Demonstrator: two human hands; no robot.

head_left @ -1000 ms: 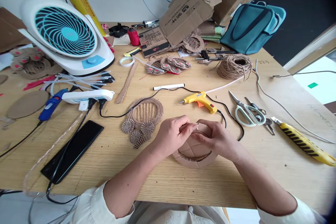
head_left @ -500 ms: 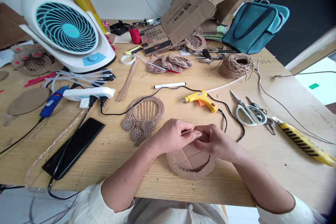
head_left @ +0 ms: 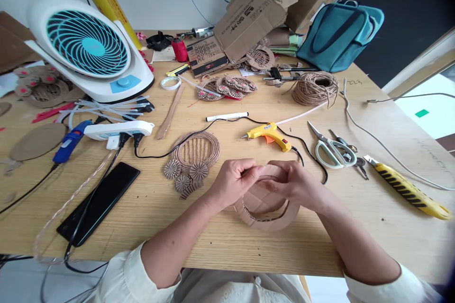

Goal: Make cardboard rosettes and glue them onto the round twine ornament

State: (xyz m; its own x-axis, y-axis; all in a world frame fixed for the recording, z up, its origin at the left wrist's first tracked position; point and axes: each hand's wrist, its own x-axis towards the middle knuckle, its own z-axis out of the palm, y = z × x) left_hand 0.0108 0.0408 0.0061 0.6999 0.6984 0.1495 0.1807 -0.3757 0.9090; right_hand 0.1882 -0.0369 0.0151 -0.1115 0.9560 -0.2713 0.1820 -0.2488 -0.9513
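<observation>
A round piece of brown cardboard point(head_left: 265, 225) is tilted just above the table's near side, with a curved cut inside its rim. Its creased inner disc point(head_left: 261, 199) sits partly apart from the outer ring along that cut. My left hand point(head_left: 236, 181) pinches the far left rim, fingers closed. On the far right rim my right hand point(head_left: 300, 184) is closed too, its thumb pressing on the cardboard. Left of my hands lies a twine-wrapped ring point(head_left: 217, 149) with small corrugated rosettes point(head_left: 199, 170). A yellow glue gun point(head_left: 268, 135) rests just beyond my hands.
Scissors point(head_left: 332, 149), keys point(head_left: 361, 164) and a yellow utility knife point(head_left: 408, 189) lie to the right. A twine coil point(head_left: 314, 88) sits behind them. At left are a black phone point(head_left: 99, 203), a power strip point(head_left: 119, 129), a blue glue gun point(head_left: 71, 142) and a fan point(head_left: 90, 47).
The cardboard's near edge has lifted and shifted slightly right. The gap between inner disc and ring has widened. My hands keep their hold on the far rim.
</observation>
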